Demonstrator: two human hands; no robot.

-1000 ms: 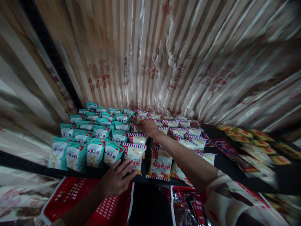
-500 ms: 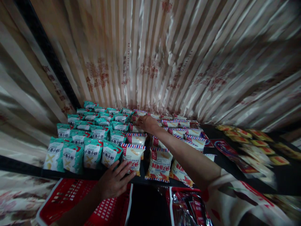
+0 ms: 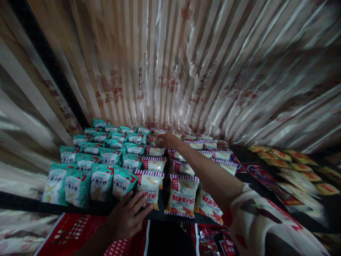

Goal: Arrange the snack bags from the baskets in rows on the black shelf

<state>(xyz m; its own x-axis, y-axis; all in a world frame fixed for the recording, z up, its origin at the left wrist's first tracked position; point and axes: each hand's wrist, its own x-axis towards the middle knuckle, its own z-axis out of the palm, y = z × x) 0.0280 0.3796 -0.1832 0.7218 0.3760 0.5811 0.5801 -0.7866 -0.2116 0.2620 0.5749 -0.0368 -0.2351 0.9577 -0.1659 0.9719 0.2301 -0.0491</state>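
At the shelf's front edge, my left hand (image 3: 130,217) is open with its fingers spread. Its fingertips lie against the lower part of a front white snack bag (image 3: 147,186) with a blue-and-red striped top, close to a teal snack bag (image 3: 124,182). My right hand (image 3: 170,141) reaches over the white bags to the back of their left column. One finger stretches left at the top of a rear white snack bag (image 3: 157,140); the other fingers are partly hidden and dim. A gap runs between this column and the neighbouring front snack bag (image 3: 182,195).
Teal bags stand in several rows on the left of the black shelf (image 3: 103,209). A red basket (image 3: 74,231) and another with dark red packets (image 3: 217,241) sit below. Yellow packets (image 3: 282,156) lie to the right. A striped curtain (image 3: 165,64) hangs behind.
My right hand has shifted slightly right at the back of the white column. My left hand stays at the front bags. The shelf sits a little lower in view.
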